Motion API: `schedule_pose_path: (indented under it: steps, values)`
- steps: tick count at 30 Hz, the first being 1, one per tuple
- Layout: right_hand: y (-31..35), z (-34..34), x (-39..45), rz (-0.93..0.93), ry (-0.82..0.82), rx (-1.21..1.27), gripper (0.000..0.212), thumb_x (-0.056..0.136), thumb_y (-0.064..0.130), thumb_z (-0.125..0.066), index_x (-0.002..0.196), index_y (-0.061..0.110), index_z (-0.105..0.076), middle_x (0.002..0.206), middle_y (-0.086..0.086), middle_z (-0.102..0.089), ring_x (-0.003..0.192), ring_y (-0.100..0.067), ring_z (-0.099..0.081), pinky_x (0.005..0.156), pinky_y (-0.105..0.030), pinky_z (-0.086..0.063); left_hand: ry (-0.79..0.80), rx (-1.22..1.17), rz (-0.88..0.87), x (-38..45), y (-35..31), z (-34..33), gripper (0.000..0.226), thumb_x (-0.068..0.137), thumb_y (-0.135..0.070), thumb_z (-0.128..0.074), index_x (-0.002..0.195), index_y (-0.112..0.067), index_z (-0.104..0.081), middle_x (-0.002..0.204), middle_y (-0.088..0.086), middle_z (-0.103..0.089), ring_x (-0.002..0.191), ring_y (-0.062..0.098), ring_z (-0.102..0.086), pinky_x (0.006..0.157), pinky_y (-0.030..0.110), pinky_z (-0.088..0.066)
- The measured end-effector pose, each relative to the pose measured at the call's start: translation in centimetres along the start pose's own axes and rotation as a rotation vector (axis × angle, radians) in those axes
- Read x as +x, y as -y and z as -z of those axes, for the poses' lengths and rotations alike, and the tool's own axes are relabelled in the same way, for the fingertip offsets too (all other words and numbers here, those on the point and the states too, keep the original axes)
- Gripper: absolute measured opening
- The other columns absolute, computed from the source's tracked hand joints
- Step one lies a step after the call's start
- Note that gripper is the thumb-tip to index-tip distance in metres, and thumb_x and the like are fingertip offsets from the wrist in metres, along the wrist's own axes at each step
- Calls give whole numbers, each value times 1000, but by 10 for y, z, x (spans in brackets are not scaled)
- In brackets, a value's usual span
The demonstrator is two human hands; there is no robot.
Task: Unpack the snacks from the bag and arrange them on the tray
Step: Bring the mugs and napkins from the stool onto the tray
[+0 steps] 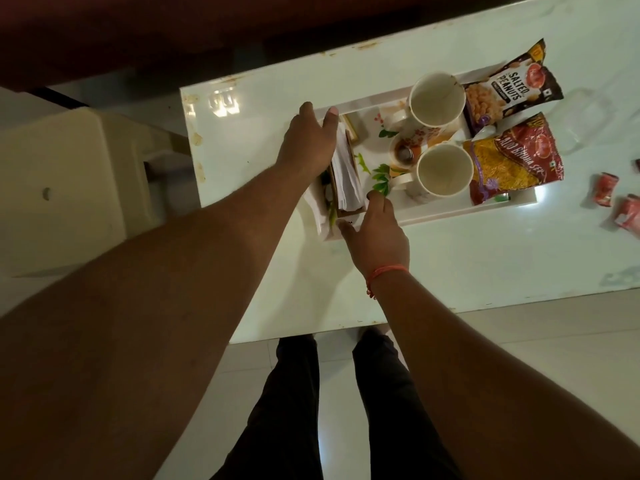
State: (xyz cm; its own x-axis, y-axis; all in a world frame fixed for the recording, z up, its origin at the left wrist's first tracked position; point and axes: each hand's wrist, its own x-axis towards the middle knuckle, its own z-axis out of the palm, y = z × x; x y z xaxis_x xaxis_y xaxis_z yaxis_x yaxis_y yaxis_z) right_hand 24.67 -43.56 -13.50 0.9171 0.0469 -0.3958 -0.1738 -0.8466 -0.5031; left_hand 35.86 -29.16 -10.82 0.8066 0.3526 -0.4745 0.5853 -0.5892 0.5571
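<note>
Both hands at the near end of a tray (pixel 450 213) on a white table (pixel 450 271).

Left hand (pixel 308 143) and right hand (pixel 375 233), fingers straight and together, flank a napkin holder (pixel 346 174). Two mugs (pixel 437 100) and two snack packets (pixel 512 91) fill the tray; two red wrappers (pixel 606 188) lie apart near the table's right edge.

- Two white mugs (pixel 437 98) are seen side by side, mid-table.
- A napkin holder (pixel 346 168) is seen towards the table's left edge.
- A cream chair (pixel 69 174) is seen beyond that edge.
</note>
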Motion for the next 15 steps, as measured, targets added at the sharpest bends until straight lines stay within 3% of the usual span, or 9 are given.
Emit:
schedule_pose_path:
  steps: [3,7,15]
  values:
    - [-8,11,-11,85,22,-52,58,89,47,-64,133,16,-41,130,-7,-55,99,-31,-68,77,-39,-54,-111,65,-72,-33,17,3,63,101,-49,-37,151,-12,-28,155,12,-36,142,29,-35,110,32,-30]
    - [-24,36,-28,177,123,-197,65,93,53,-53,141,12,-39,132,-12,-54,116,-32,-56,91,-44,-51,-88,423,-153,-87,43,7,70,100,-56,-29,155,-16,-13,164,13,-8,151,32,-7,120,51,-14]
    - [-53,78,-37,186,58,-421,70,91,62,-42,141,14,-40,132,-13,-54,115,-35,-53,92,-49,-47,-16,593,-300,-150,64,-5,76,96,-66,-15,156,-21,-3,165,12,3,152,32,2,118,60,-13]
